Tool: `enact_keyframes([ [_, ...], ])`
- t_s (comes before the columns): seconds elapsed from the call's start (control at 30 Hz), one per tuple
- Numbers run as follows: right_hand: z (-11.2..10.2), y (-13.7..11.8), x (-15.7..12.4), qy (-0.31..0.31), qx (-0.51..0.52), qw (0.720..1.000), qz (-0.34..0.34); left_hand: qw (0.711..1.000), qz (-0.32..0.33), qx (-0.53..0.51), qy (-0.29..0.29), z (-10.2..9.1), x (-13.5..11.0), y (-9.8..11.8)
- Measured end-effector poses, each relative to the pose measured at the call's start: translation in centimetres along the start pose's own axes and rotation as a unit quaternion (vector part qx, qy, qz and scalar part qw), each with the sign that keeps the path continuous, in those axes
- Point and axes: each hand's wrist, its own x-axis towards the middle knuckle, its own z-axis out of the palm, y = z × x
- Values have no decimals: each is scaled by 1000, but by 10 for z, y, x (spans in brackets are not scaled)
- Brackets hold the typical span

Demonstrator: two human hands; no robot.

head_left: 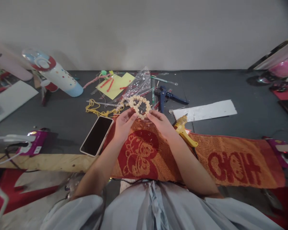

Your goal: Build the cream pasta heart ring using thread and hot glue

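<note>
A bumpy cream-coloured ring (147, 103), with a strand of the same kind across its inside, is held up over the desk between my two hands. My left hand (124, 124) pinches its lower left edge, fingers closed. At the lower right edge my right hand (159, 123) grips it between thumb and fingers. What the ring is made of is too small to tell. Beneath my hands lies an orange and red towel (169, 159). A yellow glue gun (186, 134) rests by my right wrist, and tangled yellow yarn (96, 110) is left of the ring.
A phone (97, 135) lies left of my forearm. Beyond the ring are yellow paper notes (112, 89), clear plastic wrapping (140, 84) and a blue hand tool (162, 99). A white strip (206, 110) lies right, a bottle (62, 76) stands left. Purple power strips (37, 143) sit at both sides.
</note>
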Motion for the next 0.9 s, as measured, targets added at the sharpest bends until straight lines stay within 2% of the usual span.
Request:
enact_keyframes([
  [0.2, -7, -7, -3, -73, -95, 993, -4, 999, -23, -41, -9, -4, 3, 6],
  [0.27, -11, -6, -1, -55, -84, 995, -1, 999, -24, -23, -15, -5, 4, 8],
  [0.43, -19, 0, 6, 36, -27, 999, 11, 999, -21, 9, -44, -3, 2, 14],
  [0.67, -21, -5, 2, 0, -38, 999, -24, 998, -44, 10, -50, 0, 0, 18],
  [0.9, -22, -2, 2, 5, -36, 998, -43, 997, -44, -8, -55, -2, -1, 16],
])
